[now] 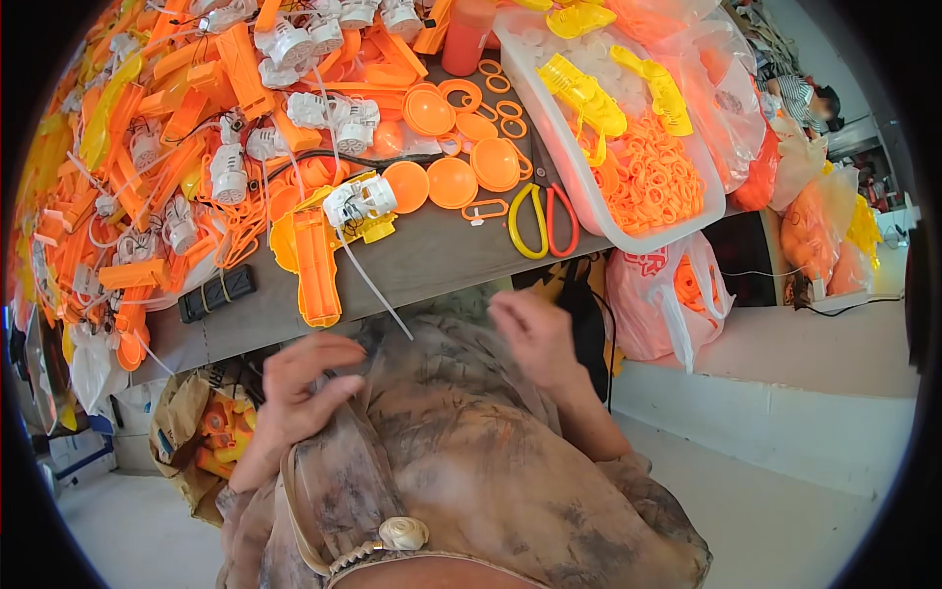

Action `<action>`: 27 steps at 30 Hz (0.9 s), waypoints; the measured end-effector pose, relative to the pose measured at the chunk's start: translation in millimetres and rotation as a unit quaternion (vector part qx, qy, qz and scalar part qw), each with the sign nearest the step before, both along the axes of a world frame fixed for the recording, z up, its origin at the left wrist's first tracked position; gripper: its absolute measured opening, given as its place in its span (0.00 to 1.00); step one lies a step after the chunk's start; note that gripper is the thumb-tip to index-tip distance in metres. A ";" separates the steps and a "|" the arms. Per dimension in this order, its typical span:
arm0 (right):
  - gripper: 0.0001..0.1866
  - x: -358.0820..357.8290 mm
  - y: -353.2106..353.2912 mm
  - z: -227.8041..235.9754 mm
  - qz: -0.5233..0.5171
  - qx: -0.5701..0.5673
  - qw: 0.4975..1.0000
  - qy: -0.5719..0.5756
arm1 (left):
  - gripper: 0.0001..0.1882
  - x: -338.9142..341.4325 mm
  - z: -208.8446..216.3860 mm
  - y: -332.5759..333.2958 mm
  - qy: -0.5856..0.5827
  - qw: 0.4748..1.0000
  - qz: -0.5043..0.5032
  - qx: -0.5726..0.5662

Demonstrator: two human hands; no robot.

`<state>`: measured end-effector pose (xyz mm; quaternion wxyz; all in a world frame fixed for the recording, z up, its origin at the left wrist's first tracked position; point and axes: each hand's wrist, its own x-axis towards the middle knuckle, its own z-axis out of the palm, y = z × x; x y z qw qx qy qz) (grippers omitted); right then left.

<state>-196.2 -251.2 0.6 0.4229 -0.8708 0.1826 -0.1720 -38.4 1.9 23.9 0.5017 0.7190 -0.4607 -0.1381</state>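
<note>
My left hand (306, 385) hovers just off the table's front edge, its thumb apart from its curved fingers and nothing between them. My right hand (535, 334) is raised in front of my body, smeared by motion, so its fingers are hard to read. Closest to my left hand lies an orange and yellow plastic toy gun shell (317, 260) on the table. A white plastic gear unit (361, 201) sits on its upper part, and a thin pale tube (376, 285) trails from there over the edge.
Orange and white parts (177, 147) pile up on the left. A black block (218, 293) lies at the front edge. Scissors (543, 221) rest beside a translucent bin (628, 240) of orange links and yellow pieces. A plastic bag (653, 309) hangs at the right; a sack (182, 442) stands below left.
</note>
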 end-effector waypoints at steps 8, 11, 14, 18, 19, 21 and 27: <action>0.19 33.6 -63.0 7.1 -0.101 -0.299 0.947 0.066 | 0.25 -12.1 -81.4 -21.3 0.443 0.893 -0.015 0.076; 0.21 47.8 -60.9 13.6 -0.114 -0.290 0.935 0.171 | 0.25 -9.9 -75.5 -32.5 0.485 0.871 -0.050 0.063; 0.21 57.1 -65.6 13.4 -0.126 -0.263 0.932 0.217 | 0.25 -13.1 -73.9 -38.5 0.522 0.850 -0.055 0.045; 0.20 50.9 -64.3 7.1 -0.117 -0.259 0.939 0.191 | 0.25 -11.8 -71.4 -41.2 0.565 0.822 -0.060 0.035; 0.20 45.4 -63.4 5.3 -0.133 -0.238 0.949 0.158 | 0.24 -12.5 -71.5 -41.4 0.578 0.814 -0.054 0.034; 0.20 36.4 -60.7 2.3 -0.148 -0.217 0.956 0.127 | 0.24 -12.8 -72.2 -40.2 0.592 0.804 -0.047 0.033; 0.22 11.3 -53.2 -12.1 -0.157 -0.143 0.975 0.062 | 0.21 -10.7 -70.4 -40.9 0.584 0.810 -0.034 0.038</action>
